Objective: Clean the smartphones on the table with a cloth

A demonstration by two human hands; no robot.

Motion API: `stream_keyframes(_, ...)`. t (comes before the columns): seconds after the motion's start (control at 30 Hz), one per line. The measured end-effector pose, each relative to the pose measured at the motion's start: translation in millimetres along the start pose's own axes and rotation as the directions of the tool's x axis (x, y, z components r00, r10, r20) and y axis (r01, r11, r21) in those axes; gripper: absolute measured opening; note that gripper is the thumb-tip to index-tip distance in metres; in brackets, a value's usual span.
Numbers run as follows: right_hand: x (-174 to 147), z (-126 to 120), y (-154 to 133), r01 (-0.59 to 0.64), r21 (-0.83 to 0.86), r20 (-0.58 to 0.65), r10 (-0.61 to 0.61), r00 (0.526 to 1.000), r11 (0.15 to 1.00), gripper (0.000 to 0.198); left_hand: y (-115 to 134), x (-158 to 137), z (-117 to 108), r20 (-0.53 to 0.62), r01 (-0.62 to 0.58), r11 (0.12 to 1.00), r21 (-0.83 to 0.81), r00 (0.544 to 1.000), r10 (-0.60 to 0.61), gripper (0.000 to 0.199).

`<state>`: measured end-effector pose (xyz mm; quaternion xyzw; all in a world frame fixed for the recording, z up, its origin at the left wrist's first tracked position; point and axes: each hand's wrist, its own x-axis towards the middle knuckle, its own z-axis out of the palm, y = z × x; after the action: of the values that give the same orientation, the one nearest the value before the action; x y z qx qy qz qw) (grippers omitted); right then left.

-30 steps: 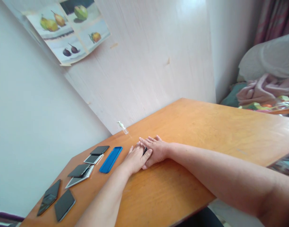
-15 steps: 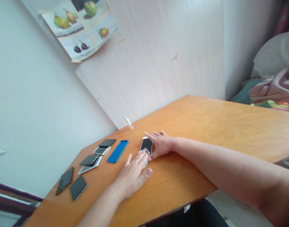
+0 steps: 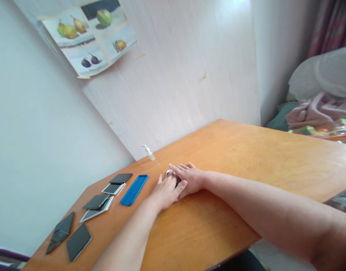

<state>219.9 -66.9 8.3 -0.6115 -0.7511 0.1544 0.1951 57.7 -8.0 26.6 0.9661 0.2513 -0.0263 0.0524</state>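
Observation:
A white-framed phone [image 3: 168,172] lies on the wooden table, mostly covered by my hands; only its upper corner and a dark sliver of screen show. Across it my left hand [image 3: 166,191] lies flat with the thumb out to the side. The small whitish cloth under its fingers is hidden now. My right hand [image 3: 192,179] is curved along the phone's right side, its fingers toward the far end and its thumb side hidden behind the left hand. To the left of my hands sits a blue phone case [image 3: 134,190], open side up.
Several phones lie on the left, among them a dark phone [image 3: 79,242] and a glossy black one [image 3: 60,232]. A small clear pump bottle [image 3: 150,153] stands by the wall. The wooden table [image 3: 246,158] stretches to the right, toward a pink blanket [image 3: 317,111].
My left hand has slid up along the phone, covering the cloth and most of the screen, and now overlaps my right hand. The right hand stays beside the phone. The view has shifted slightly.

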Motion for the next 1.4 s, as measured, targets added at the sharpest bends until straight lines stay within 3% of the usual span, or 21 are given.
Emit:
stream_keyframes(0.13, 1, 1, 1, -0.01, -0.025, -0.001, 0.01, 1.0, 1.0, 0.128, 0, -10, 2, 0.012, 0.007, 1.0, 0.012, 1.0, -0.007, 0.071)
stream_keyframes(0.4, 0, 0, 1, -0.017, 0.001, 0.008, 0.017, 1.0, 1.0, 0.135, 3, -87, 3, 0.048, -0.001, 0.993, 0.115, 0.999, -0.005, 0.076)
stream_keyframes(0.53, 0, 1, 3, 0.002, 0.01, 0.002, -0.002, 1.0, 1.0, 0.136, 3, -102, 4, 0.053, 0.015, 0.99, 0.139, 0.998, -0.023, 0.075)
stream_keyframes(0.67, 1, 2, 2, 0.001, 0.003, -0.003, -0.001, 1.0, 1.0, 0.136, -5, -80, 4, 0.056, 0.029, 0.993, 0.118, 0.998, -0.036, 0.073)
stream_keyframes(0.9, 1, 2, 1, -0.003, -0.003, -0.01, 0.003, 1.0, 1.0, 0.133, -22, -9, 7, 0.035, 0.147, 0.987, 0.069, 0.988, -0.15, 0.072)
stream_keyframes(1.03, 1, 2, 2, -0.003, 0.006, 0.0, 0.003, 1.0, 1.0, 0.133, -22, 6, 7, 0.016, 0.184, 0.982, 0.049, 0.983, -0.185, 0.073)
stream_keyframes(1.13, 1, 2, 2, -0.009, -0.003, -0.005, 0.009, 1.0, 1.0, 0.134, -17, -8, 7, 0.01, 0.156, 0.987, 0.039, 0.988, -0.157, 0.073)
stream_keyframes(1.4, -1, 0, 1, 0.003, 0.017, -0.006, -0.003, 1.0, 1.0, 0.136, 3, -95, 0, 0.065, 0.058, 0.996, 0.067, 0.996, -0.063, 0.069)
